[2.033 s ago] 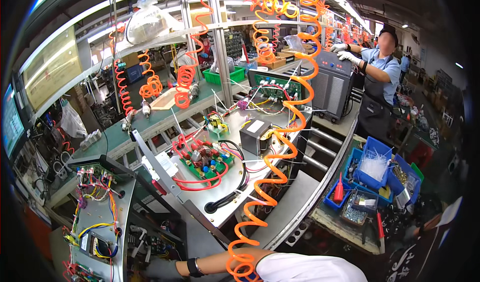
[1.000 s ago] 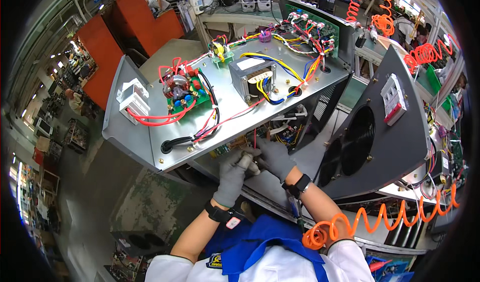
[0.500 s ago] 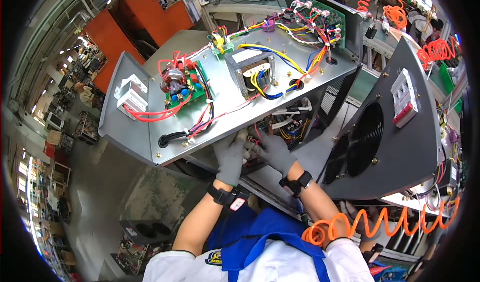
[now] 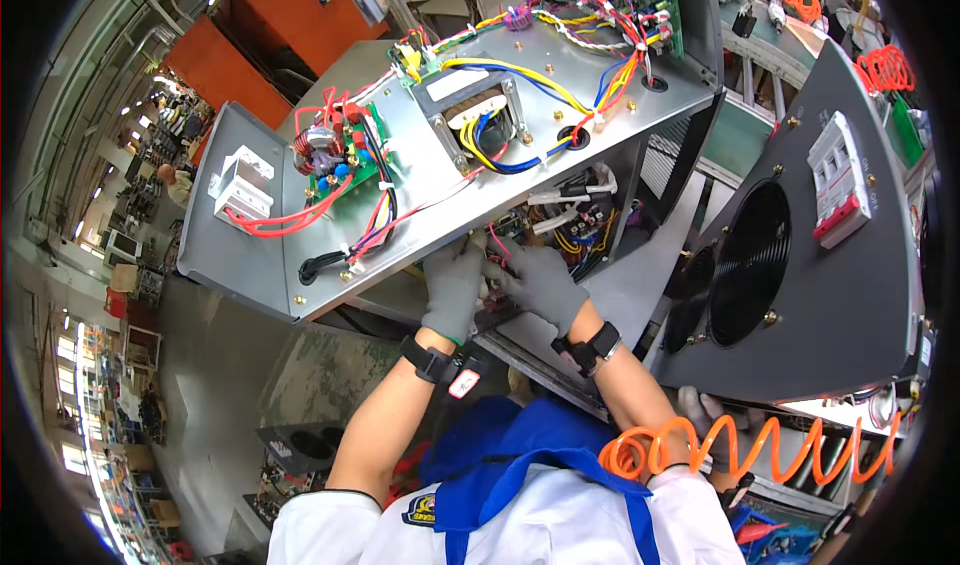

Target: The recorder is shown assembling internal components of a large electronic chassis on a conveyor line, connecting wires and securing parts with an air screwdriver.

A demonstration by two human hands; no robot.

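Left hand [image 4: 455, 290] and right hand [image 4: 543, 283], both gloved, reach under the grey chassis [image 4: 440, 180] at 12 o'clock, fingers among wiring [image 4: 575, 227]; grips cannot be told.

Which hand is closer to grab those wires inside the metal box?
Probably the right hand: its fingers point into the wires in the box's open side. The left hand rests at the box's lower edge.

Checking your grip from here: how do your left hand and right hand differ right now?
The left hand reaches straight up, its fingers at the grey chassis edge; the right hand angles in from the right, pointing left toward the wiring under the plate. The left wrist carries a dangling tag; the right a plain black band. Both wear grey gloves and meet at the same spot.
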